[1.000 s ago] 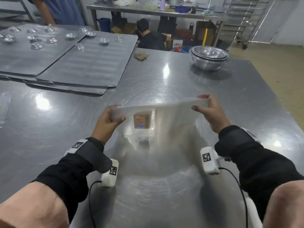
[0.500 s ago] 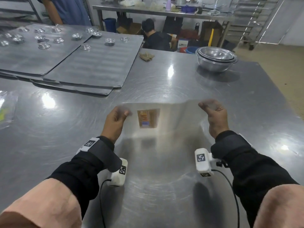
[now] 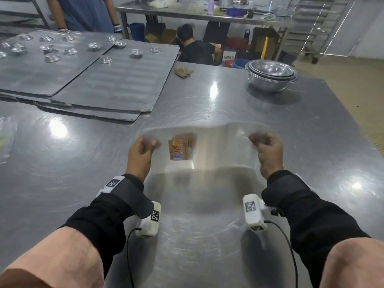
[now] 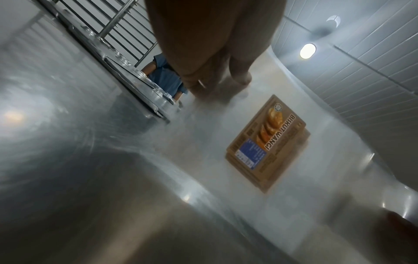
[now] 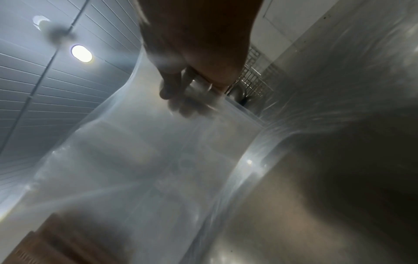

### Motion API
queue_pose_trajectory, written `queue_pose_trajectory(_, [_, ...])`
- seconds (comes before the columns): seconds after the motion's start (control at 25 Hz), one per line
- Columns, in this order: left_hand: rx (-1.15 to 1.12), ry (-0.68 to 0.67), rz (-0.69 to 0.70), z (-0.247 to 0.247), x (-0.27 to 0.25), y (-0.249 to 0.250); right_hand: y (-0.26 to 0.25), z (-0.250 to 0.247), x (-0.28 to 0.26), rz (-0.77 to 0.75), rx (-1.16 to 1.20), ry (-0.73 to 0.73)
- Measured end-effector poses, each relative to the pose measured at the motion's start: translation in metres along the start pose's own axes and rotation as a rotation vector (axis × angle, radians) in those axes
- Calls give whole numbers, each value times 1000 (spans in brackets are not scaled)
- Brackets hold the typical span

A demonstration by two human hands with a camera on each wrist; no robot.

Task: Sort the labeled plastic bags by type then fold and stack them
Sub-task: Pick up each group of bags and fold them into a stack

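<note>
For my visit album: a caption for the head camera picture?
Both hands, left hand and right hand, hold a clear labeled plastic bag over a steel table.

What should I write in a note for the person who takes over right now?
Left hand pinches the left edge of the clear plastic bag; right hand pinches its right edge.
The bag is stretched between the hands above the steel table, brown label facing up, near the left hand.
Done: the bag is picked up and spread.
Left: fold it, stack it, sort the others. No finished stack is clearly visible.
</note>
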State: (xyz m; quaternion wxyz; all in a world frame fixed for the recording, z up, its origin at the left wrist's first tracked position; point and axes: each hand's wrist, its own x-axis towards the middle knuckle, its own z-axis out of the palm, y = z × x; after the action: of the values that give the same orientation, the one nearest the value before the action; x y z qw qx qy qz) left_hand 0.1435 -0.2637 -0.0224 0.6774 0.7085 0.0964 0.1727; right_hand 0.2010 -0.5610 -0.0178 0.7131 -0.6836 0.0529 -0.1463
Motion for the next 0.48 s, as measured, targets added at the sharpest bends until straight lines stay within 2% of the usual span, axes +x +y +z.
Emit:
queue_pose_trajectory(0.08, [-5, 22, 24, 0, 0, 1, -3, 3, -1, -19, 14, 2])
queue_pose_trajectory(0.24, [-33, -109, -28, -6, -5, -3, 2, -5, -8, 88, 37, -134])
queue_pose_trajectory(0.32, [-23, -134, -34, -6, -6, -3, 6, -9, -8, 104, 8, -127])
queue_pose_trajectory(0.4, [11, -108, -14, -4, -6, 1, 5, -4, -8, 100, -10, -62])
queue_pose_trajectory(0.48, [17, -21, -12, -3, -1, 2, 5, 5, -11, 89, -18, -50])
